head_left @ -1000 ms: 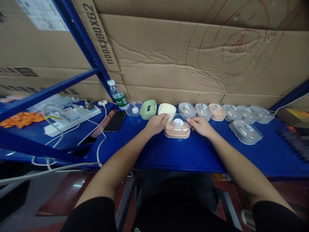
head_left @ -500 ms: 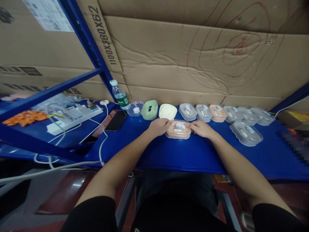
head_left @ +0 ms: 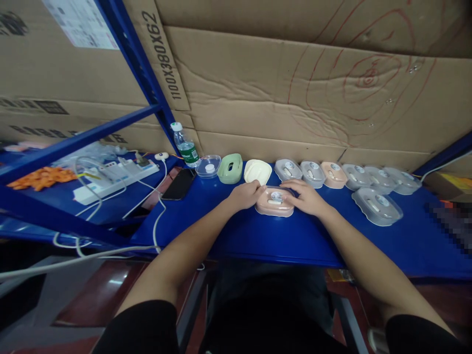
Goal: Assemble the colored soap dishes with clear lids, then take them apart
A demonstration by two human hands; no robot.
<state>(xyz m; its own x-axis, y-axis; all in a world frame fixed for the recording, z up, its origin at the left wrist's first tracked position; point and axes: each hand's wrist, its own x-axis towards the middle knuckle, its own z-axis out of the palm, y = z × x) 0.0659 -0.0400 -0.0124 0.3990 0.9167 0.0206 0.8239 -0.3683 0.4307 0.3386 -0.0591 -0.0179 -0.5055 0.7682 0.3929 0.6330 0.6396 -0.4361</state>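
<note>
A pink plastic box [head_left: 271, 207] under a clear cover lies flat on the blue table in front of me. On its top are a round label and a small white strip. My left hand [head_left: 246, 195] is closed on the box's left end, fingers curled at the edge. Around the right end is my right hand [head_left: 303, 196], its fingers along the back edge and its thumb over the top near the label. Just behind the box sits a cream-coloured box part [head_left: 257, 171], with a green box part [head_left: 230, 169] and a clear tray [head_left: 208, 167] left of it.
Along the back stand several covered grey boxes [head_left: 288, 170] and one covered pink box [head_left: 334, 175]. Another grey box [head_left: 378, 206] lies nearer me at right. Leftward are a water bottle [head_left: 187, 150], a phone [head_left: 179, 184], a power strip [head_left: 118, 182] and white cables.
My right hand has shifted from the box's right edge up over its top, fingers reaching to the back edge. The left hand stays at the left end. The view has shifted slightly.
</note>
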